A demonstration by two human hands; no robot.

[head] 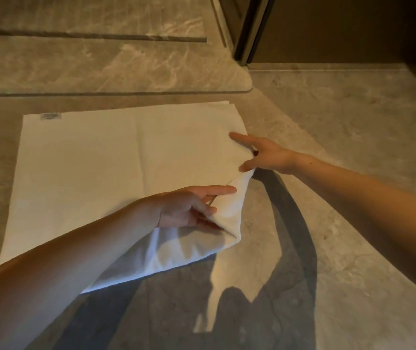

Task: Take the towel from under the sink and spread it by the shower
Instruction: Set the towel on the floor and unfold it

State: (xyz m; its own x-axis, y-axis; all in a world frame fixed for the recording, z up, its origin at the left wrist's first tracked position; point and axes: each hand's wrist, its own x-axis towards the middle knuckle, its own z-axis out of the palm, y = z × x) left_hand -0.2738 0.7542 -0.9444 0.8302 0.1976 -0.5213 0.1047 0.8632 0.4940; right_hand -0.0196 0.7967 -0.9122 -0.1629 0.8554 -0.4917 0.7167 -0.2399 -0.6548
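Note:
A white towel [106, 168] lies mostly flat on the marble floor, with a small label at its far left corner. Its right edge is bunched and lifted a little. My left hand [189, 208] grips the near right corner of the towel, fingers curled into the fold with the index finger stretched out. My right hand [265, 155] pinches the right edge further back, its index finger pointing across the cloth.
The raised shower threshold [116, 93] runs just beyond the towel, with the marble shower floor [100, 64] behind it. A dark door frame [250, 34] stands at the back right. Bare marble floor [353, 147] extends to the right and front, crossed by arm shadows.

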